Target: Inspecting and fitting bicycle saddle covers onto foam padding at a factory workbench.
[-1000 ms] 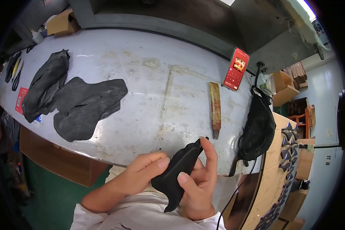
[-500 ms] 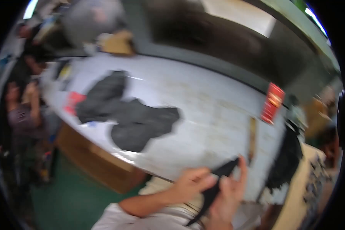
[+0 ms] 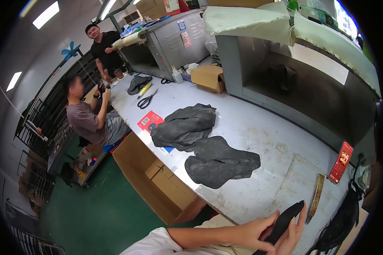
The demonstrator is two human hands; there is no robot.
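Observation:
A long, narrow black piece of pliable material (image 3: pixel 284 221), tapering to a tip, is between my hands at the table's near right edge. My left hand (image 3: pixel 250 233) grips its left side, thumb low and fingers curled along the edge. My right hand (image 3: pixel 292 238) cradles it from the right, with one finger reaching up to the tip. The lower end of the piece runs out of the picture. Farther left on the white table (image 3: pixel 281 157) lie two crumpled dark grey sheets of material, one (image 3: pixel 187 126) behind the other (image 3: pixel 221 163).
A wooden-handled tool (image 3: pixel 315 195) lies right of my hands, near a red phone-like slab (image 3: pixel 341 162) and a black bundle (image 3: pixel 338 225). Black scissors (image 3: pixel 145 101) are farther left. An open carton (image 3: pixel 170 182) stands below the table edge. Two people (image 3: pixel 85 112) are at the far left.
My view has swung left and up and become sharp, so the table, people and room show more fully. The hands now appear lower and farther right, still holding the black piece.

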